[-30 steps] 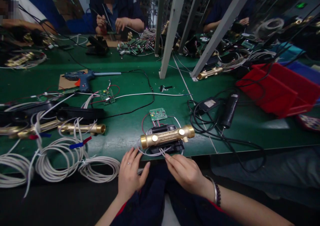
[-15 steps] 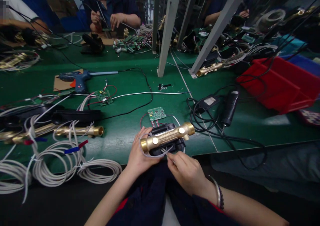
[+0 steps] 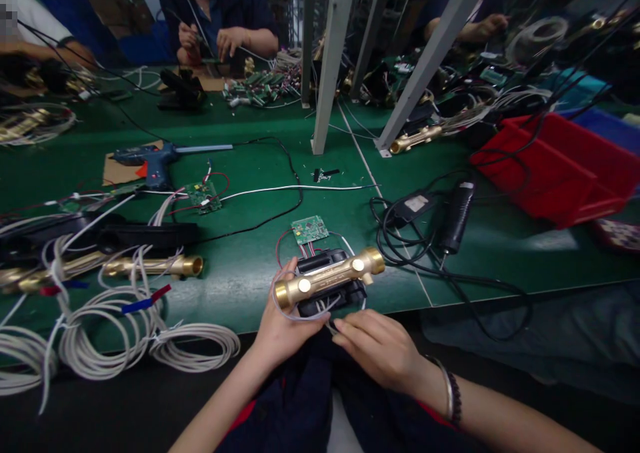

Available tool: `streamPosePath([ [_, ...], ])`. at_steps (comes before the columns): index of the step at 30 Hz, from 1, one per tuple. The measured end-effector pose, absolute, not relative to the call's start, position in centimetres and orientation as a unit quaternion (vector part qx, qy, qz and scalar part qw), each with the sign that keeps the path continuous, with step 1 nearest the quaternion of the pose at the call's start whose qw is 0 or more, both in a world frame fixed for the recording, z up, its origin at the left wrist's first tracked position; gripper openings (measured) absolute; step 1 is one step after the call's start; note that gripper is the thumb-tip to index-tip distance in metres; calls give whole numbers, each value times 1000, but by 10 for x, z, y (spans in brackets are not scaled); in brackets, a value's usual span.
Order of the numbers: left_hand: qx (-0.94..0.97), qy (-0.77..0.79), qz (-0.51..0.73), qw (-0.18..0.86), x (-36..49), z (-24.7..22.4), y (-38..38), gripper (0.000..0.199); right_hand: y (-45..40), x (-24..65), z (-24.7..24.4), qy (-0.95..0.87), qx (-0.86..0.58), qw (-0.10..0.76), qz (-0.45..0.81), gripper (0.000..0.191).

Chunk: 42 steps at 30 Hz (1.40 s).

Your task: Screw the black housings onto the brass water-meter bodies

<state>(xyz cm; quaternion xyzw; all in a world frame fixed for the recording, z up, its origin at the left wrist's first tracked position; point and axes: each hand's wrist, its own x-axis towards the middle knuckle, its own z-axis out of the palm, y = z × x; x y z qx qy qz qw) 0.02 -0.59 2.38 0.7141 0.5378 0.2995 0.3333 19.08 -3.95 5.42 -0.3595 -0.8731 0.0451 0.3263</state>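
Observation:
A brass pipe fitting (image 3: 330,276) lies across a black plastic housing (image 3: 345,298) at the table's front edge. My left hand (image 3: 280,323) is wrapped round the left end of this assembly, its thumb below the pipe. Just right of that thumb, my right hand (image 3: 383,346) has its fingertips pinched on a thin grey cable (image 3: 331,326) that comes from the housing. Behind the housing a small green circuit board (image 3: 310,229) lies on the table, joined to it by red and white wires.
Coiled grey cables (image 3: 97,343) and brass pipes are at the left, a glue gun (image 3: 155,159) behind them. A black cylindrical tool (image 3: 457,216) and red bin (image 3: 555,166) stand right. Metal posts (image 3: 333,66) rise behind; people's hands work across the table.
My right hand has moved slightly right and down, its fingers still pinched on the cable. The view has shifted a little. Across the table at the right, a person's hand has risen.

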Motion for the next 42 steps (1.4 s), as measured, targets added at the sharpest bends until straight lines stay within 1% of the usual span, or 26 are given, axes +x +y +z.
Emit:
streamPosePath([
  [1,718,536,299,327,1,23,-6,68,-36,190,59,-865,-372,335,42,17],
  [3,727,533,297,315,2,21,-5,68,-30,187,66,-863,-391,319,33,23],
  [6,736,539,290,289,1,21,-4,75,-24,182,71,-875,-395,274,59,30],
  [8,742,537,285,281,1,20,-4,80,-24,181,70,-871,-399,280,69,33],
  [14,723,551,293,297,1,18,-6,86,-27,176,62,-855,-409,312,65,26],
  [17,714,553,297,311,1,20,-6,88,-21,171,62,-856,-393,327,80,26],
  [21,731,543,290,294,1,22,-5,86,-18,174,63,-874,-350,320,109,31],
  [30,739,542,283,284,1,20,-6,90,-25,186,54,-865,-336,360,101,21],
  [33,734,543,292,284,2,21,-6,91,-24,185,54,-863,-334,367,94,23],
  [36,729,545,291,294,3,24,-6,91,-23,185,55,-865,-335,364,86,26],
  [42,724,546,274,321,0,28,-6,88,-26,192,55,-888,-321,325,51,29],
])
